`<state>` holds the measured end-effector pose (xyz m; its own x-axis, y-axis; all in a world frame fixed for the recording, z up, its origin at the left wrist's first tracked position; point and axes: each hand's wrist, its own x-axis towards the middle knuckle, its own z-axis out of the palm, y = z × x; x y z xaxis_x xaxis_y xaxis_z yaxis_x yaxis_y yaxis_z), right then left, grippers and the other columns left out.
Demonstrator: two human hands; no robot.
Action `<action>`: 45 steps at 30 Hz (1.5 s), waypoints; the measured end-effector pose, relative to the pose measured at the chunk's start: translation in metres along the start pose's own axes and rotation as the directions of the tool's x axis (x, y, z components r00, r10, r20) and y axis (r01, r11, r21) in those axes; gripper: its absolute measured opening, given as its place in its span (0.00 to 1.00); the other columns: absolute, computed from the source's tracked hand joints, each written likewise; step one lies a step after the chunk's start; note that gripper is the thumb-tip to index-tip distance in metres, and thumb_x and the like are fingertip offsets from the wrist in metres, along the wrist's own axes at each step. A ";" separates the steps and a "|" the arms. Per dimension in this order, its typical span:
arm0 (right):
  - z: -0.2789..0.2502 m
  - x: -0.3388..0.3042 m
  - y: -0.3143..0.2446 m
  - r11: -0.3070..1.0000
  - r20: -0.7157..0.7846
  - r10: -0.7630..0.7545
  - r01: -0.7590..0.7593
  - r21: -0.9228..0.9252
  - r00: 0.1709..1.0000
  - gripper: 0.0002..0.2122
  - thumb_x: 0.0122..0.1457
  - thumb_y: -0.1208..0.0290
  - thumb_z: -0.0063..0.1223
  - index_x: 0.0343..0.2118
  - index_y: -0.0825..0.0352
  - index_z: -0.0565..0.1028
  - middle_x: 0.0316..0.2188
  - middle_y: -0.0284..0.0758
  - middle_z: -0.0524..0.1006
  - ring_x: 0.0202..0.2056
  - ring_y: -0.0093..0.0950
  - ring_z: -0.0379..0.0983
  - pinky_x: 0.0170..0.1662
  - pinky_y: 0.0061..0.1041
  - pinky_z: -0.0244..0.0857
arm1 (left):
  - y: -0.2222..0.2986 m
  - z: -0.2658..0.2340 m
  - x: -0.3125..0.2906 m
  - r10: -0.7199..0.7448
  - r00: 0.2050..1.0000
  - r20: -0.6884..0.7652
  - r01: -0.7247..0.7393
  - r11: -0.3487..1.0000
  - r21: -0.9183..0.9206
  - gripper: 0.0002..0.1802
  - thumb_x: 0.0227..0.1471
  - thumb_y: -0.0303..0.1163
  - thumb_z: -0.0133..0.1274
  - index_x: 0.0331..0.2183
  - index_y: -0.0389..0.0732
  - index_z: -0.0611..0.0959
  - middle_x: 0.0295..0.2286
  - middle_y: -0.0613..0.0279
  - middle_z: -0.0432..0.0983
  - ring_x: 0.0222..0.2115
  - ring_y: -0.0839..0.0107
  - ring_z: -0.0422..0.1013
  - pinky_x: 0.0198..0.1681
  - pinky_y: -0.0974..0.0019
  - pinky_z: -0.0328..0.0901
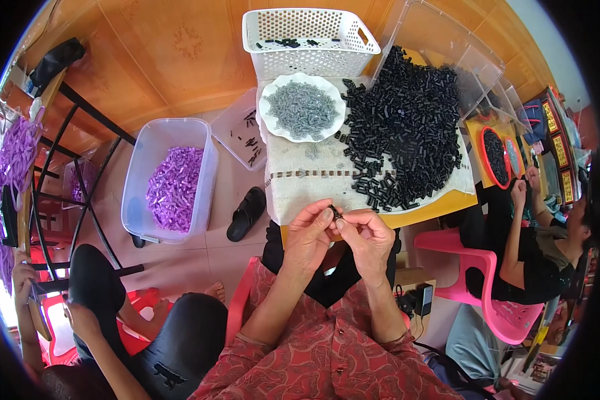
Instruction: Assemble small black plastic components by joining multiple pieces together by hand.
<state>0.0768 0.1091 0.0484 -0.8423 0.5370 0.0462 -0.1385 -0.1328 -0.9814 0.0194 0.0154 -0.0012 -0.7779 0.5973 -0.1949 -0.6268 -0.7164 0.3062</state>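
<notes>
Both hands meet above the table's near edge, the fingertips pinching a small dark piece (336, 214) between them. My left hand (303, 241) grips it from the left with thumb and forefinger. From the other side, my right hand (367, 245) pinches the same piece. Its exact kind is mostly hidden by the fingers. Beyond them a large heap of short black plastic pieces (407, 127) covers the table's right side. A white scalloped plate (265, 115) at the back left holds many small clear pieces (301, 109).
A white perforated basket (307, 65) with a few black pieces stands behind the plate. Left of the table, a clear bin (205, 143) on the floor holds purple pieces (175, 190). A black slipper (247, 213) lies nearby. Other people sit left and right, one on a pink chair (490, 280).
</notes>
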 end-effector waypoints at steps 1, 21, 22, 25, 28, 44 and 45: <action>-0.001 0.000 0.001 1.000 0.001 0.000 0.000 0.000 1.000 0.04 0.52 0.88 0.52 0.31 0.75 0.73 0.31 0.38 0.76 0.32 0.23 0.76 0.36 0.19 0.72 | -0.001 -0.001 0.000 0.030 0.999 -0.009 -0.030 0.998 0.046 0.11 0.54 0.25 0.52 0.42 0.40 0.79 0.36 0.57 0.77 0.30 0.76 0.71 0.39 0.66 0.69; 0.007 -0.005 -0.002 0.998 -0.041 -0.055 0.053 -0.045 0.998 0.05 0.52 0.87 0.54 0.32 0.74 0.73 0.30 0.33 0.75 0.31 0.18 0.73 0.35 0.15 0.68 | 0.006 0.006 -0.001 -0.047 0.999 0.015 0.049 0.989 -0.142 0.10 0.54 0.25 0.51 0.40 0.40 0.79 0.37 0.56 0.77 0.29 0.76 0.72 0.37 0.70 0.69; 0.006 -0.004 -0.001 0.998 -0.043 -0.056 0.055 -0.045 0.998 0.05 0.52 0.87 0.54 0.32 0.74 0.73 0.30 0.33 0.75 0.31 0.18 0.73 0.35 0.15 0.68 | 0.006 0.009 -0.001 -0.015 1.000 -0.016 0.014 0.995 -0.098 0.11 0.55 0.24 0.50 0.42 0.39 0.79 0.38 0.55 0.76 0.31 0.75 0.72 0.38 0.69 0.69; 0.003 -0.003 0.000 0.990 -0.096 -0.095 0.084 -0.110 0.991 0.05 0.51 0.87 0.56 0.31 0.73 0.74 0.29 0.30 0.74 0.28 0.13 0.68 0.31 0.12 0.63 | 0.003 0.010 -0.003 0.111 0.994 0.000 -0.110 0.987 0.118 0.14 0.55 0.23 0.50 0.44 0.37 0.77 0.39 0.55 0.76 0.35 0.73 0.73 0.42 0.68 0.69; 0.003 -0.003 -0.002 0.990 -0.132 -0.086 0.070 -0.126 0.988 0.05 0.51 0.86 0.56 0.30 0.72 0.74 0.28 0.28 0.74 0.27 0.11 0.65 0.29 0.11 0.60 | 0.002 0.010 -0.004 0.156 0.986 0.059 -0.165 0.968 0.192 0.14 0.55 0.21 0.49 0.45 0.36 0.77 0.40 0.56 0.76 0.38 0.72 0.72 0.44 0.68 0.69; -0.006 -0.007 0.002 0.999 -0.146 -0.047 0.048 0.002 0.988 0.06 0.51 0.87 0.56 0.32 0.72 0.75 0.29 0.29 0.74 0.28 0.12 0.67 0.32 0.11 0.63 | 0.001 0.018 -0.009 0.113 0.994 0.003 -0.107 0.932 0.346 0.11 0.56 0.25 0.50 0.42 0.35 0.79 0.37 0.57 0.77 0.38 0.71 0.73 0.43 0.67 0.70; -0.007 -0.008 0.003 0.999 -0.141 -0.027 0.030 0.024 0.990 0.06 0.51 0.87 0.55 0.32 0.72 0.75 0.30 0.31 0.75 0.29 0.14 0.68 0.33 0.13 0.63 | 0.001 0.014 -0.008 0.104 0.995 0.008 -0.101 0.943 0.316 0.11 0.55 0.25 0.50 0.41 0.34 0.79 0.37 0.57 0.77 0.38 0.70 0.73 0.43 0.65 0.70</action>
<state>0.0862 0.1101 0.0436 -0.7566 0.6523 0.0455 -0.1764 -0.1365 -0.9748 0.0258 0.0150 0.0142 -0.8388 0.5220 -0.1548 -0.4988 -0.6226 0.6030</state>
